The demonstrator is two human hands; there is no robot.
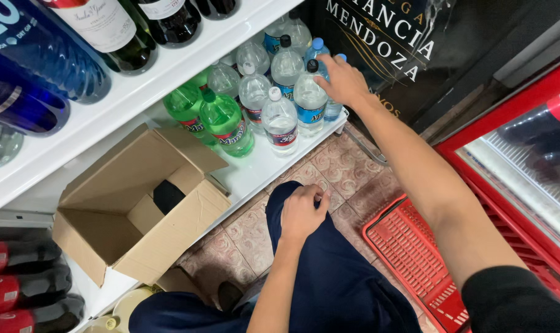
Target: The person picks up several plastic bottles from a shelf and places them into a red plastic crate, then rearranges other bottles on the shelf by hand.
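An open brown cardboard box [132, 209] sits on the white lower shelf [255, 169] beside 2 green plastic bottles [226, 123]. The left hand [303, 211] rests loosely curled on a blue-trousered knee. The right hand [343, 80], fingers spread, touches clear plastic water bottles [309, 98] clustered at the shelf's end, above a red plastic basket [412, 256] on the tiled floor.

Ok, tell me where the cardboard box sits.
In the head view, the open cardboard box sits at left on the low white shelf, beside the green bottles.
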